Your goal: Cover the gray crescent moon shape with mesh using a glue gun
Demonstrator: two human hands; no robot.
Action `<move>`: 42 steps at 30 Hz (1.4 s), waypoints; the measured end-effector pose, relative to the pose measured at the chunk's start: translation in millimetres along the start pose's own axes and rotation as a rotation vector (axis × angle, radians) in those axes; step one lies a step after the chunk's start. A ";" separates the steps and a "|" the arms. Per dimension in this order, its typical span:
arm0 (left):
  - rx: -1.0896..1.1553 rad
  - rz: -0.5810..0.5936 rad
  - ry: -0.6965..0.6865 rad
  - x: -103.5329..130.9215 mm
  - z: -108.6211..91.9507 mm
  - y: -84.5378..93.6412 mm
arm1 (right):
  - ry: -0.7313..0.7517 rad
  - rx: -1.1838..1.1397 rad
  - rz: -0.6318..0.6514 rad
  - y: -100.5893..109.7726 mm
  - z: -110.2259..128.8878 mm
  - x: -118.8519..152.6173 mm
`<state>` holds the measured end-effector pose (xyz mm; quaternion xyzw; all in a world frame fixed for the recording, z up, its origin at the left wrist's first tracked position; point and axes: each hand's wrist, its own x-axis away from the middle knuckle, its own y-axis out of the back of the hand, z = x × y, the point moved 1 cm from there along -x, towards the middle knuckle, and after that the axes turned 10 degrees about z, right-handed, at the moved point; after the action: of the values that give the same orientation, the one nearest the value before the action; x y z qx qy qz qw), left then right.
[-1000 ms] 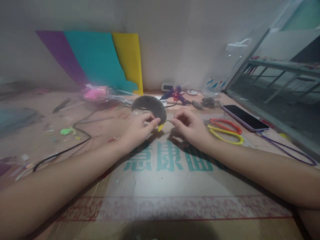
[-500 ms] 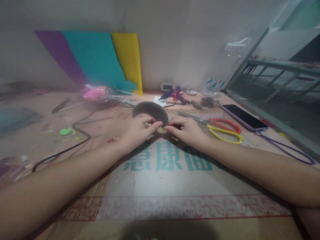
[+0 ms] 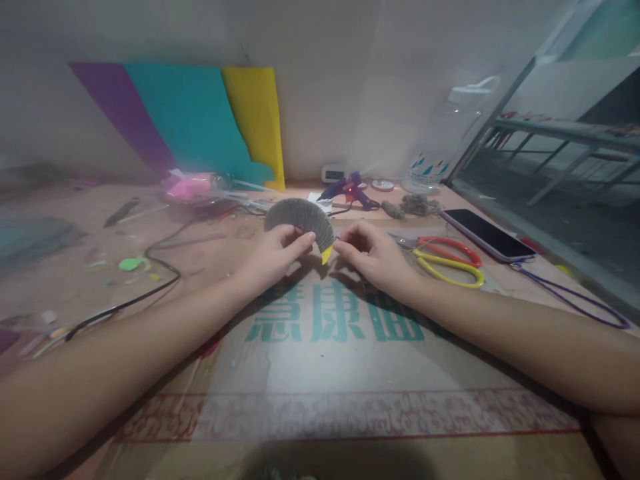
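A grey, ribbed, crescent-shaped piece with a yellow tip is held up over the board. My left hand grips it from below, thumb against its inner edge and fingers partly hidden behind it. Just to the right of the yellow tip, my right hand is closed in a pinch. Whatever lies between those fingertips is too small to make out. Close beyond my right hand lie scissors with one red and one yellow handle, their blades mostly covered by the hand.
A glue gun with a red light stands at the back, beside bundles of grey cord. A phone with a strap lies right, near a clear bottle. A black cable and scraps lie left. Coloured sheets lean on the wall.
My right hand has drawn slightly right, away from the crescent piece. The crescent has turned a little, and more of its ribbed face and yellow tip now shows.
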<state>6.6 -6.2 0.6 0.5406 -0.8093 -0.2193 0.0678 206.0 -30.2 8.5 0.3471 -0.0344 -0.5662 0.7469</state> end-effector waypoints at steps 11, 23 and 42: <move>-0.050 -0.036 -0.048 -2.9 0.1 2.6 | -0.113 -0.134 0.050 -0.3 -4.0 -2.4; -0.065 -0.001 -0.025 -0.1 -5.6 1.2 | -0.050 0.080 -0.006 4.1 1.6 -0.9; -0.045 0.037 -0.028 0.1 -5.1 0.7 | 0.074 0.163 0.170 1.8 -0.4 -3.5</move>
<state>7.8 -7.5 5.4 0.5208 -0.8150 -0.2435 0.0726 206.4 -26.7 10.4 0.4229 -0.0820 -0.4829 0.7624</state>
